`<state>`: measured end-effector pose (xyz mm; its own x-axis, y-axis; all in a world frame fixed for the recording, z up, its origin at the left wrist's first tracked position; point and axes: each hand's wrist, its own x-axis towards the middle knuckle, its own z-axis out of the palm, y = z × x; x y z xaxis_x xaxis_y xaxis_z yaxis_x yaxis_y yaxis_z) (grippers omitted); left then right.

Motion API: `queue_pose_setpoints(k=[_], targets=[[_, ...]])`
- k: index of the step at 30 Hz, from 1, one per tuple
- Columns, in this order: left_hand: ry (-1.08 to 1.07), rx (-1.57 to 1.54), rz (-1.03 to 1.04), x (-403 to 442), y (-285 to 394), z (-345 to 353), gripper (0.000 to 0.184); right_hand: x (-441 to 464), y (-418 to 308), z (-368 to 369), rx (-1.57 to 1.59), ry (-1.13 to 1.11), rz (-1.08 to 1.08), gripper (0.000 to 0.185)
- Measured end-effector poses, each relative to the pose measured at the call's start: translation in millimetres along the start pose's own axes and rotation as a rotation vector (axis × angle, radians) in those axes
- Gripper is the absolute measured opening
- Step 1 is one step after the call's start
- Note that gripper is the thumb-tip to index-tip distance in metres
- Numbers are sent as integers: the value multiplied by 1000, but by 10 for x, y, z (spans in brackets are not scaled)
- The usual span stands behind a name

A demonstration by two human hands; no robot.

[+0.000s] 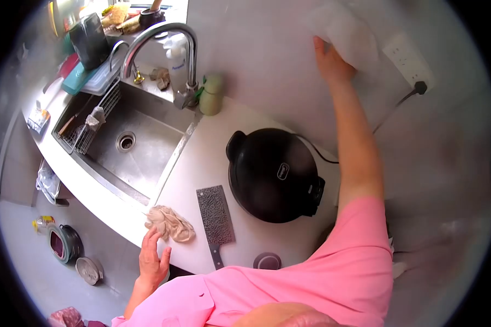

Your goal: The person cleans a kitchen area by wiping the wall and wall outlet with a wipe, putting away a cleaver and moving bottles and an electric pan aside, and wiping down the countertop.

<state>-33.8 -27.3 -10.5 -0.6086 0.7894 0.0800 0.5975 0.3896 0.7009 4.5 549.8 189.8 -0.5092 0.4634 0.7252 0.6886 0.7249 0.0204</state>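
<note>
My right hand (pixel 335 66) reaches up to the grey wall with a white cloth (pixel 353 39) under its fingers; the cloth looks pressed against the wall, and some of the fingers are hidden by it. Down at the counter's front edge, my left hand (pixel 153 261) has its fingers apart and holds nothing. Its fingertips are close to a crumpled beige rag (pixel 170 223); whether they touch it I cannot tell. A cleaver (pixel 215 215) with a dark handle lies flat to the right of the rag. Beyond it sits a round black electric griddle (pixel 275 174), lid down.
A steel sink (pixel 147 143) with a curved faucet (pixel 163 28) is at the left. Behind it stand a green bottle (pixel 211 97) and a white bottle (pixel 177 57). A black plug (pixel 420 87) sits in the wall socket strip (pixel 406 57). Pots (pixel 65 243) stand on the floor.
</note>
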Motion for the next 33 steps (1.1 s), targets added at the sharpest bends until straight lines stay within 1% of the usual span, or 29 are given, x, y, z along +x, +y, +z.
queue_pose_setpoints(k=[1, 2, 3, 4, 6, 8, 10, 14, 15, 18, 20, 21, 23, 25, 26, 27, 29, 31, 33], targets=[[-9, 25, -14, -49, -20, -23, 44, -156, 8, 241, -1, -12, 8, 57], [-9, 49, -11, -40, -54, -28, 43, -341, 89, 602, -140, 214, -192, 55], [-7, 58, -8, -86, -49, -13, 42, -409, 152, 786, -287, 441, -398, 54], [-11, 53, 7, -96, -20, -13, 42, -402, 127, 722, -303, 444, -395, 54], [-30, -3, -52, -101, 35, -20, 42, -383, -95, 372, -340, 251, -282, 49], [-14, 12, -16, -118, 1, -11, 42, -346, -369, -51, -357, 61, -165, 45], [-17, 33, -8, -165, -19, -17, 42, -225, -488, -298, -353, -33, -118, 42], [47, 79, -32, -277, 3, -157, 42, 353, -545, -386, -180, 56, -160, 49], [60, 83, -50, -330, -1, -169, 42, 576, -518, -330, -135, 82, -179, 50], [97, 78, -68, -438, 25, -138, 41, 723, -462, 367, -135, -25, -301, 57], [107, 75, -70, -521, 10, -143, 41, 128, -792, 481, -368, -137, -483, 57], [121, 52, -71, -546, -11, -121, 41, -191, -774, 764, -488, 11, -722, 57], [147, 21, -63, -569, -77, -114, 41, -746, -647, 1223, -257, -217, -712, 58], [149, -14, -16, -521, -234, -174, 41, -1020, -658, 1188, -327, -604, -483, 63], [137, -44, 24, -463, -322, -239, 42, -914, -647, 1171, -341, -604, -473, 63], [117, -90, 21, -377, -399, -321, 43, -756, -623, 1146, -250, -494, -456, 53], [116, -85, 50, -127, -531, -518, 43, -403, -678, 1152, -192, -217, -496, 50], [142, -81, 87, 63, -673, -689, 43, 111, -1070, 953, -269, -206, -445, 58], [142, -104, 79, 205, -788, -791, 43, 793, -1844, 638, -410, -489, -306, 58]])
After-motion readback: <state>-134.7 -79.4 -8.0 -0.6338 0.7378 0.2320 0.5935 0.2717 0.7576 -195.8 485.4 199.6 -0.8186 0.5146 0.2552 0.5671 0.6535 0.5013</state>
